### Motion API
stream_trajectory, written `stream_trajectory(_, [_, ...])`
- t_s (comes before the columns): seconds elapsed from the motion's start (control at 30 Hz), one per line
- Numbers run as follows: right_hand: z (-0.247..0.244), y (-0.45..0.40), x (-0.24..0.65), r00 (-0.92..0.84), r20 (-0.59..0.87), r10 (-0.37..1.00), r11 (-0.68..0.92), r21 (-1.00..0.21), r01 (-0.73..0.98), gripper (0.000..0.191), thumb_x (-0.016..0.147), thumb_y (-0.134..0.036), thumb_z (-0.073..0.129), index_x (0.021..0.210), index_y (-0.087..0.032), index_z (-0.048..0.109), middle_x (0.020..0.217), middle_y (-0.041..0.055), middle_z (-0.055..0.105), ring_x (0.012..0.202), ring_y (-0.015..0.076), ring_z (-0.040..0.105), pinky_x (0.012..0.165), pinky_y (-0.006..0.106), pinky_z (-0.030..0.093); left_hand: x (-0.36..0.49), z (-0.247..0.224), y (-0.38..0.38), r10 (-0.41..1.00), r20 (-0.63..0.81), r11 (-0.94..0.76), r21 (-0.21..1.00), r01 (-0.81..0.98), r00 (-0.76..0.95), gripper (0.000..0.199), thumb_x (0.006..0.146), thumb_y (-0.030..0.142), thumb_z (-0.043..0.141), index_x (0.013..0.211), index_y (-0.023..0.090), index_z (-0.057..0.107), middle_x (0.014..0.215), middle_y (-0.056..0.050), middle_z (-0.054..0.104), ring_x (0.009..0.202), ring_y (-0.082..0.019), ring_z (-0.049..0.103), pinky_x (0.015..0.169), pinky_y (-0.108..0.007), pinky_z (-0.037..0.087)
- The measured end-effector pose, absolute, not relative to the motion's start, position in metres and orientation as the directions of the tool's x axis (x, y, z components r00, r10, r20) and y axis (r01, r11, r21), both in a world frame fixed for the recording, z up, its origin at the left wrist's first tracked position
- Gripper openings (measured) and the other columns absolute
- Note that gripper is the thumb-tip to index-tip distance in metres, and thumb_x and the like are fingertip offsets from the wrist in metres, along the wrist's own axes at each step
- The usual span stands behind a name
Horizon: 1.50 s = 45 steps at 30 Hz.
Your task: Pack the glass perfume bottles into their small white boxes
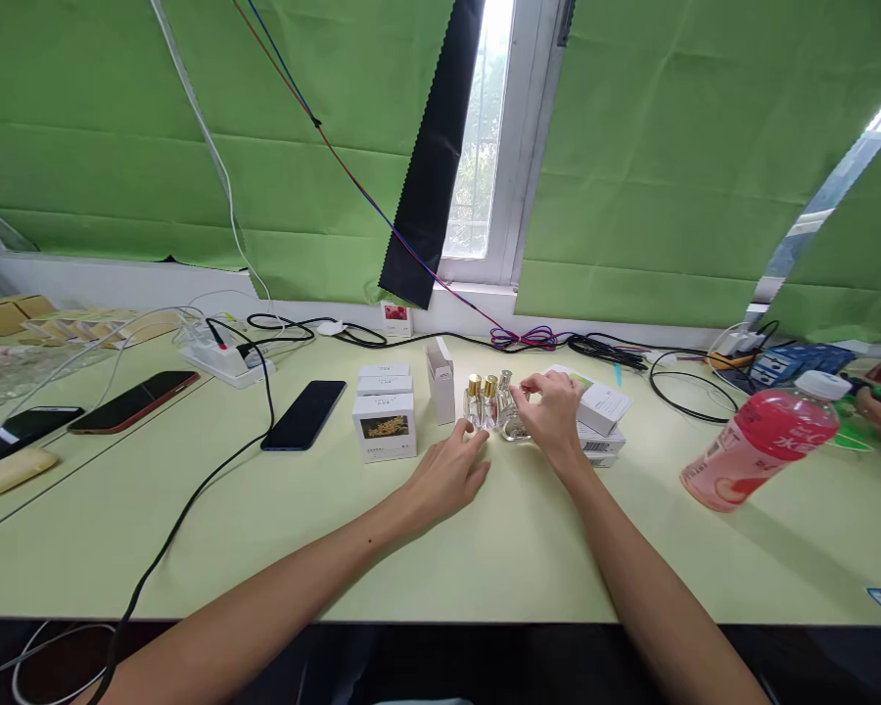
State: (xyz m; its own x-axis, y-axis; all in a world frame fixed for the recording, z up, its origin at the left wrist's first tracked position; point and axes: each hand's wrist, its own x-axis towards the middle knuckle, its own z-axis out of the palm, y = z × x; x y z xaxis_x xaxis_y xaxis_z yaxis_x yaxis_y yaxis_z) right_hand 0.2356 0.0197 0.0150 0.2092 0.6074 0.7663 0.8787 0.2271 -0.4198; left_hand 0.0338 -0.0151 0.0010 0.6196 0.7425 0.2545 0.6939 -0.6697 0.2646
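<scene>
Both our hands are in at the small glass bottles (488, 403), grouped mid-table toward the window side. Left hand (447, 468): palm down, low over the table (514, 563), fingers a little apart, tips at the foot of the gold-capped pair. Right hand (552, 409): arched above the clear glass on the right of the group, thumb and forefinger bent close; we cannot tell whether they pinch anything.

Room is tight at the sides. An upright white carton (441, 384), its top flap raised, stands just left of the bottles; stacked white boxes (600, 423) lie just beyond our right hand, the upper one askew. Black cables (426, 338) run behind. Toward us the surface is bare between our forearms, down to the straight front edge.

Materials: pale green, smooth tabletop; clear, shiny glass, slim shapes beside a rounder one; crisp-cornered card. Further left, a row of white boxes (386, 431), the front one with a flower picture, then a flat dark phone (303, 415). Well right, a pink plastic drink bottle (764, 446) with a white cap.
</scene>
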Motion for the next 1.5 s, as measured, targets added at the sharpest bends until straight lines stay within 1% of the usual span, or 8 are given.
stream_trajectory(0.43, [0.023,0.015,0.229,0.178,0.729,0.661,0.294,-0.470,0.832,0.026,0.083,-0.036,0.067,0.063,-0.021,0.059,0.066,0.0013,0.066,0.070,0.0206,0.059,0.083,0.039,0.035,0.033,-0.003,-0.014,0.751,0.262,-0.661,0.296,0.690,0.606,0.035,0.096,0.035,0.044,0.130,0.024,0.048,0.127,-0.012,0.054,0.075,-0.024,0.067,0.067,-0.041,0.054])
stream_trajectory(0.87, [0.029,0.009,0.223,0.222,0.699,0.680,0.301,-0.542,0.784,0.025,0.078,-0.038,0.070,0.062,-0.021,0.061,0.064,0.0017,0.069,0.067,0.0214,0.065,0.082,0.038,0.041,0.034,-0.007,-0.013,0.755,0.280,-0.656,0.298,0.694,0.593,0.036,0.096,0.032,0.046,0.130,0.022,0.047,0.125,-0.012,0.054,0.078,-0.024,0.067,0.069,-0.038,0.052])
stream_trajectory(0.97, [0.031,0.007,0.220,0.225,0.680,0.698,0.316,-0.574,0.755,0.023,0.075,-0.037,0.073,0.062,-0.021,0.062,0.063,0.0011,0.069,0.067,0.0211,0.066,0.080,0.037,0.044,0.034,-0.007,-0.014,0.767,0.280,-0.642,0.336,0.689,0.578,0.039,0.096,0.033,0.048,0.133,0.022,0.043,0.125,-0.012,0.055,0.080,-0.024,0.067,0.070,-0.038,0.052])
stream_trajectory(1.1, [0.032,0.004,0.214,0.202,0.673,0.712,0.376,-0.608,0.699,0.020,0.073,-0.035,0.076,0.064,-0.021,0.065,0.065,0.0003,0.071,0.066,0.0203,0.067,0.079,0.036,0.047,0.034,-0.007,-0.014,0.776,0.328,-0.630,0.424,0.650,0.538,0.042,0.095,0.035,0.050,0.133,0.021,0.040,0.124,-0.013,0.058,0.094,-0.028,0.066,0.075,-0.039,0.051])
stream_trajectory(1.17, [0.033,0.003,0.211,0.183,0.673,0.717,0.407,-0.617,0.673,0.019,0.073,-0.034,0.076,0.065,-0.021,0.066,0.065,0.0000,0.071,0.067,0.0203,0.068,0.081,0.036,0.048,0.034,-0.008,-0.014,0.794,0.345,-0.607,0.479,0.634,0.501,0.043,0.094,0.037,0.052,0.131,0.020,0.040,0.118,-0.012,0.061,0.093,-0.027,0.066,0.072,-0.037,0.050])
stream_trajectory(1.27, [0.034,0.001,0.208,0.160,0.665,0.730,0.440,-0.635,0.635,0.017,0.073,-0.033,0.077,0.068,-0.021,0.067,0.067,0.0000,0.073,0.068,0.0205,0.069,0.084,0.037,0.049,0.034,-0.007,-0.015,0.829,0.336,-0.557,0.560,0.614,0.446,0.037,0.093,0.039,0.054,0.122,0.019,0.045,0.099,-0.008,0.064,0.079,-0.023,0.065,0.063,-0.032,0.044])
stream_trajectory(1.37, [0.036,-0.001,0.207,0.145,0.647,0.749,0.465,-0.668,0.581,0.015,0.073,-0.032,0.078,0.070,-0.020,0.069,0.069,0.0011,0.074,0.070,0.0212,0.070,0.081,0.036,0.051,0.034,-0.005,-0.015,0.840,0.335,-0.540,0.601,0.589,0.427,0.027,0.091,0.039,0.056,0.108,0.020,0.047,0.084,-0.002,0.061,0.067,-0.019,0.060,0.057,-0.029,0.038])
stream_trajectory(1.5, [0.037,-0.001,0.207,0.096,0.624,0.776,0.501,-0.700,0.508,0.012,0.074,-0.030,0.076,0.074,-0.020,0.071,0.075,0.0029,0.076,0.074,0.0215,0.071,0.079,0.036,0.053,0.035,-0.004,-0.016,0.836,0.333,-0.541,0.634,0.552,0.436,0.020,0.090,0.037,0.057,0.094,0.022,0.044,0.074,0.003,0.056,0.058,-0.015,0.053,0.055,-0.027,0.034])
